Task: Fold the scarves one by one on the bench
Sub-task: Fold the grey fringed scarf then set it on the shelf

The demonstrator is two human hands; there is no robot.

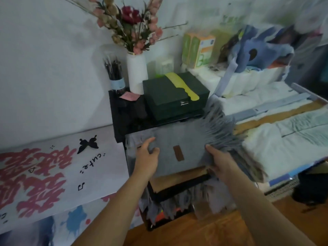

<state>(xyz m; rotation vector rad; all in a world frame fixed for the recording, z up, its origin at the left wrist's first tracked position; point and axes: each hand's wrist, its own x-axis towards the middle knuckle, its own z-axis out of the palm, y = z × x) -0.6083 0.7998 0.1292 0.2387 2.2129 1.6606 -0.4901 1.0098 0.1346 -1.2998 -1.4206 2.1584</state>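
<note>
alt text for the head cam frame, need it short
Two bare hands hold a folded grey scarf with a brown label above a low black bench: the left hand grips its left edge, the right hand its fringed right edge. Behind sit a dark green box and a white vase of flowers.

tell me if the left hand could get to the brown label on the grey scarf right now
Probably yes. The brown label lies bare on top of the grey scarf, just beside the left hand, with nothing between them. That hand would have to release the scarf's edge first.
</note>
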